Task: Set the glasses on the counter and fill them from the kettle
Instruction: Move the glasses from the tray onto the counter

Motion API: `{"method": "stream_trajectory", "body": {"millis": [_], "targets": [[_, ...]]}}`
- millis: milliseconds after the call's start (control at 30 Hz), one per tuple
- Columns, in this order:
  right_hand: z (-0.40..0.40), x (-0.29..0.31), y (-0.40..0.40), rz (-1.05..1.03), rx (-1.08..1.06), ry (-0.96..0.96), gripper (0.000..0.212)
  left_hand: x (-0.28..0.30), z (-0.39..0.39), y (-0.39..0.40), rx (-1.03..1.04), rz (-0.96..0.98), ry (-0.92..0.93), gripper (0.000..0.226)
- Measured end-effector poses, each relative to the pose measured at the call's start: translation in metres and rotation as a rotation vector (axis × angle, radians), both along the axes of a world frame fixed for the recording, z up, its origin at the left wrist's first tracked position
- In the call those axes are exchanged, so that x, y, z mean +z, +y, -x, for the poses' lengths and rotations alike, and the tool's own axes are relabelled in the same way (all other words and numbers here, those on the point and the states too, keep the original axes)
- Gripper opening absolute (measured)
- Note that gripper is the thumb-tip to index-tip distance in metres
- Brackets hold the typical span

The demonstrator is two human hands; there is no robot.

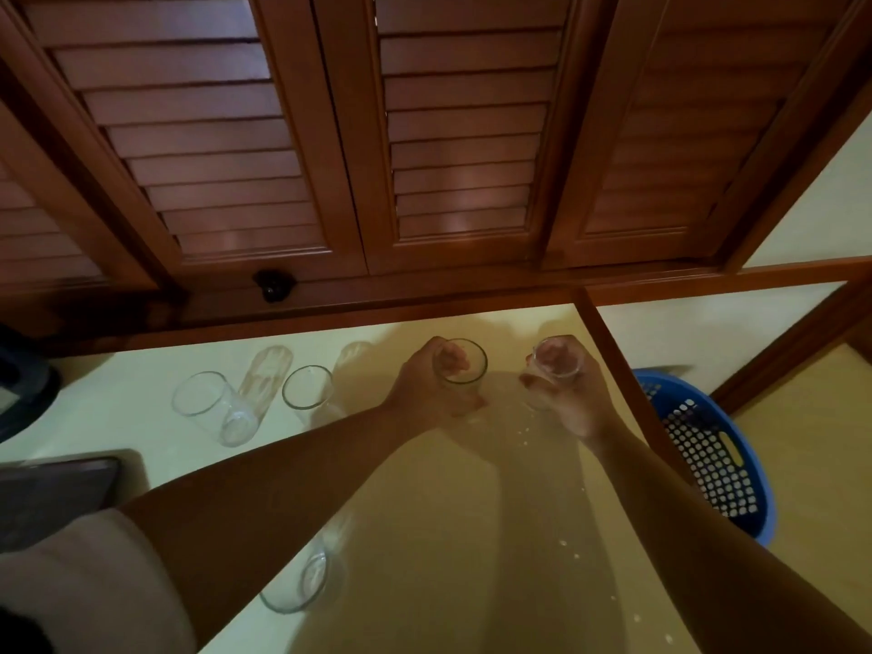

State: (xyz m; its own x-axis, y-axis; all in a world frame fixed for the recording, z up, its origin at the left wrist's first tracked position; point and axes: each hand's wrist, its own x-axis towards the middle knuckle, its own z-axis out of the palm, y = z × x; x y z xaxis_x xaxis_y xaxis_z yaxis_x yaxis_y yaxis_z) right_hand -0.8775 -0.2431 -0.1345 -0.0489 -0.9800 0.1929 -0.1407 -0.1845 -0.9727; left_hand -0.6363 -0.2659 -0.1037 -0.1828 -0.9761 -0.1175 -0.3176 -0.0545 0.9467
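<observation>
Two clear glasses stand at the back of the cream counter [424, 535], each held by one of my hands. My left hand [424, 389] grips one glass [465, 370] from its left side, fingers curled over the rim. My right hand [573, 394] wraps around the other glass [554, 365] near the counter's right edge. Two more empty glasses stand to the left, one [214, 408] further left and one [309, 389] closer to my hands. Another glass [302, 578] stands near the front edge under my left forearm. A dark object, maybe the kettle [23, 380], sits at the far left.
Wooden louvred cabinet doors [448, 134] hang above the counter's back. A blue perforated laundry basket [708, 446] sits on the floor to the right. A dark tray-like object [52, 488] lies at the left. Small water drops [566, 549] dot the counter.
</observation>
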Motion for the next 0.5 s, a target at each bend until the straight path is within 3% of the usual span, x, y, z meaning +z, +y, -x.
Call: {"method": "stream_trajectory", "body": {"millis": [233,400,500], "targets": [[-0.003,0.009,0.011,0.013,-0.017,-0.004,0.046,0.013,-0.008,0.013,0.002,-0.023,-0.066,0.068],[-0.009,0.017,0.017,-0.062,-0.114,0.122,0.054,0.019,-0.018,0.023,-0.011,-0.040,-0.093,0.080],[-0.013,0.031,0.027,-0.063,-0.217,0.135,0.105,0.031,-0.019,0.032,-0.003,-0.080,-0.117,0.097]]}}
